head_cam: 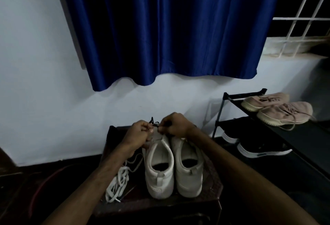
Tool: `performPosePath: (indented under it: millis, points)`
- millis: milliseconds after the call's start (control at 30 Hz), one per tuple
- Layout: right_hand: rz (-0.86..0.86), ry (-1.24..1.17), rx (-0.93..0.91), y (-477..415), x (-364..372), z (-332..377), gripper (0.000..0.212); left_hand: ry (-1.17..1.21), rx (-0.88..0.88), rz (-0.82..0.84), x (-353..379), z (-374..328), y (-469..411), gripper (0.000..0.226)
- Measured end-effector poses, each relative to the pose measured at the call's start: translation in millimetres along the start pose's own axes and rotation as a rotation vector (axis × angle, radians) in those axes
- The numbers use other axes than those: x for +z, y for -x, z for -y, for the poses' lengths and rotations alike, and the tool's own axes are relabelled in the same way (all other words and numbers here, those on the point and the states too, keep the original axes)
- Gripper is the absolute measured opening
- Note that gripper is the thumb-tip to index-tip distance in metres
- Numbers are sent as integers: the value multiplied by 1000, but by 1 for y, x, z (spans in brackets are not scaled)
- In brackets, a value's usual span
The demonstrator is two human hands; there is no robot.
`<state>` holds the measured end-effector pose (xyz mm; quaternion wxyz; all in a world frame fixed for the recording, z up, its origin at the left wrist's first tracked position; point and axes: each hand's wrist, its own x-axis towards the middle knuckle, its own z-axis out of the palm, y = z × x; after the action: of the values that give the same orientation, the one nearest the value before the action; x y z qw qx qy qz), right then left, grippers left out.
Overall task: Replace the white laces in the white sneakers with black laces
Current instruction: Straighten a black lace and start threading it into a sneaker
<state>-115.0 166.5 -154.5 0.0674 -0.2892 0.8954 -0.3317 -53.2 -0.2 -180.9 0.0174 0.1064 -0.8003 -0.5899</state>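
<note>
Pinches black lace (155,124) from both sides: left hand (141,132) and right hand (175,124), fingers curled tight on strand, nearly touching at 12 o'clock of white sneakers (159,171). Keeps pair side by side on desk (211,185), heels toward 6 o'clock, so tongues face working fingers. Leaves pulled white laces (117,182) heaped at 9 o'clock of pair, out of way. Probably threading or knotting upper eyelets of 9 o'clock shoe; eyelets hidden behind hands.
</note>
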Motion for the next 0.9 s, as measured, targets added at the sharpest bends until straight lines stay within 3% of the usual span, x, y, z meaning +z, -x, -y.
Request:
performPosePath:
  millis: [167,267,400,700,900]
  points:
    - [-43,-429,94,-3,-2,12,20,-93,-104,113,-1,-8,7,35]
    - [-11,-272,139,-8,4,14,17,-191,-161,223,2,-21,8,22]
    - [88,-73,155,-6,13,11,9,-241,-190,206,-4,-25,5,44]
    - [30,-42,174,-11,18,2,6,-252,-180,204,2,-20,8,25]
    - [42,-49,160,-11,20,0,7,-243,-173,78,-8,-24,9,35]
